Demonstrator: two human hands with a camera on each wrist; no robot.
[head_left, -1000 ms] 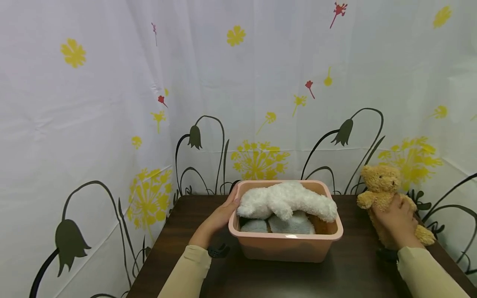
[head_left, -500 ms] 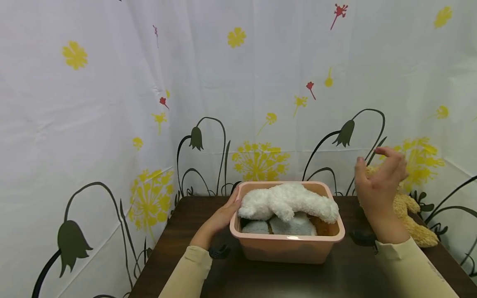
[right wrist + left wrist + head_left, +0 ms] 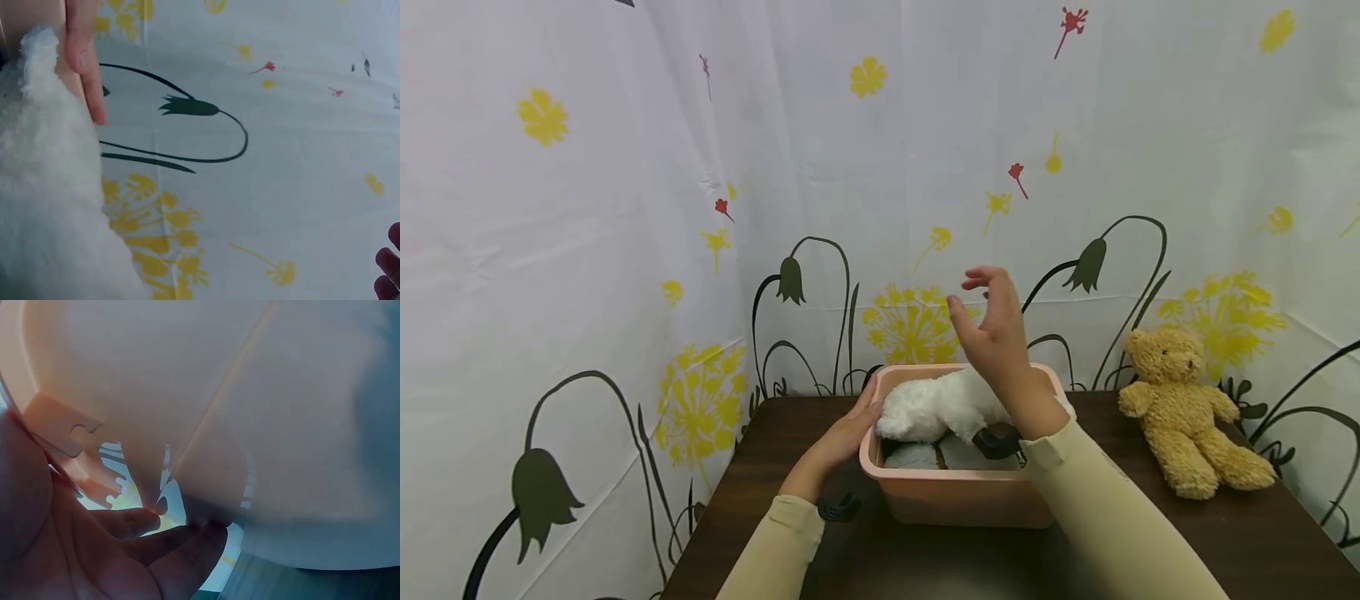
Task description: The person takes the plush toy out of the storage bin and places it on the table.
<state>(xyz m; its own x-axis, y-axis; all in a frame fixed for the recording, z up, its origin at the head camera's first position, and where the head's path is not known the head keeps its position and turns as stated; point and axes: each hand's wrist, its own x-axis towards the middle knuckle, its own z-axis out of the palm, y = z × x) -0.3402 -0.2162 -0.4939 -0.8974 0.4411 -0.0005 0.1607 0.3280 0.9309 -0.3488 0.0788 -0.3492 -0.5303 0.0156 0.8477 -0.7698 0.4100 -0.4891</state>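
Observation:
A pink plastic bin (image 3: 955,500) stands on the dark table. My left hand (image 3: 846,433) rests along its left side; in the left wrist view its fingers (image 3: 187,562) touch the outer wall. Over the bin my right hand (image 3: 996,333) is raised, fingers loosely bent, holding nothing. A white plush animal (image 3: 917,408) lies across the top inside, partly hidden by my right forearm. Beneath it shows a grey plush (image 3: 966,452). A tan teddy bear (image 3: 1180,408) sits upright on the table to the right, apart from both hands.
The dark wooden table (image 3: 760,467) reaches back to a white curtain (image 3: 925,167) with printed flowers. Dark wrist cameras (image 3: 997,442) sit on both wrists; the right one is just above the bin's contents.
My right hand has let go of the teddy bear and moved left, up over the bin. The bear stays seated at the right. My left hand and the bin have not visibly moved.

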